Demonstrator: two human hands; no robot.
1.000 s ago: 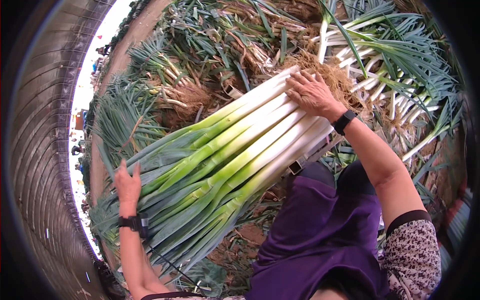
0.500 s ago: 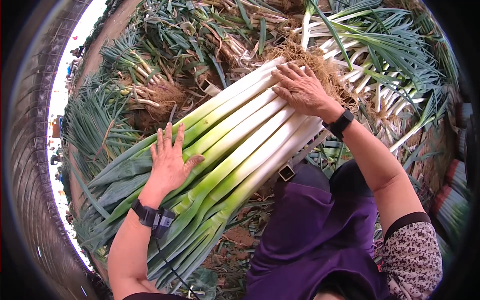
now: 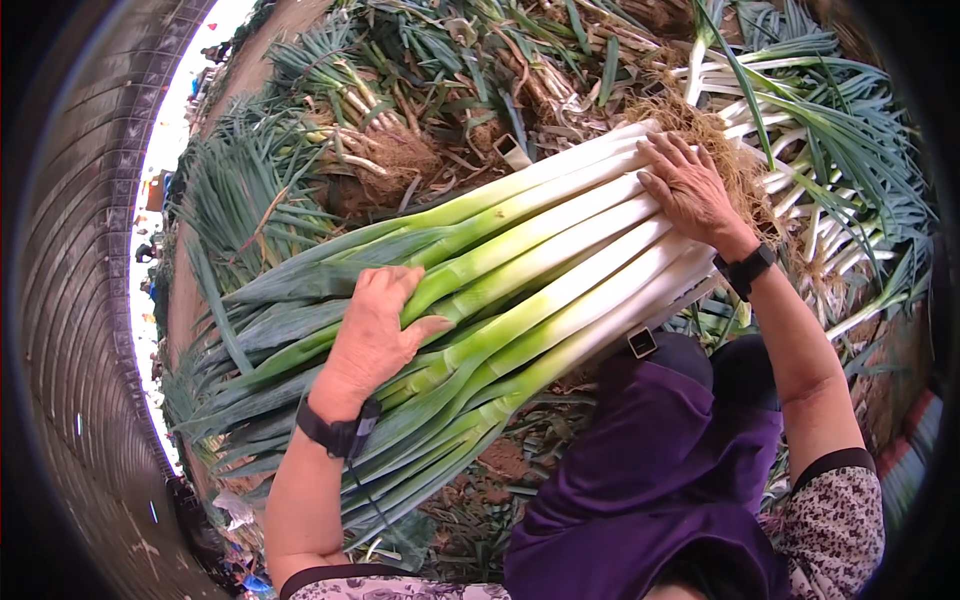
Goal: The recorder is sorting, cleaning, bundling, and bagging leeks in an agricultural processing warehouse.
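A row of thick green onions [image 3: 560,245] lies side by side across a low support in front of me, white root ends at upper right, green leaves [image 3: 290,370] at lower left. My left hand [image 3: 375,325] curls its fingers over a stalk where the white turns to green, thumb held apart. Flat on the white shafts near the roots rests my right hand [image 3: 690,190], its fingers slightly apart. Brown roots [image 3: 745,165] stick out beyond that hand. A black wristband with a box and cable sits on my left wrist, another band on my right.
Square metal tube ends [image 3: 641,343] show beside the row. More green onions [image 3: 840,130] are heaped at upper right and others [image 3: 240,190] at the left. Loose leaves and soil cover the ground. A ribbed curved wall [image 3: 80,300] stands far left. My purple-covered knees are close by.
My left hand has gone from lying flat with fingers spread to curling over a stalk. The right hand stays flat on the white shafts. The whole view has shifted, so everything appears farther right.
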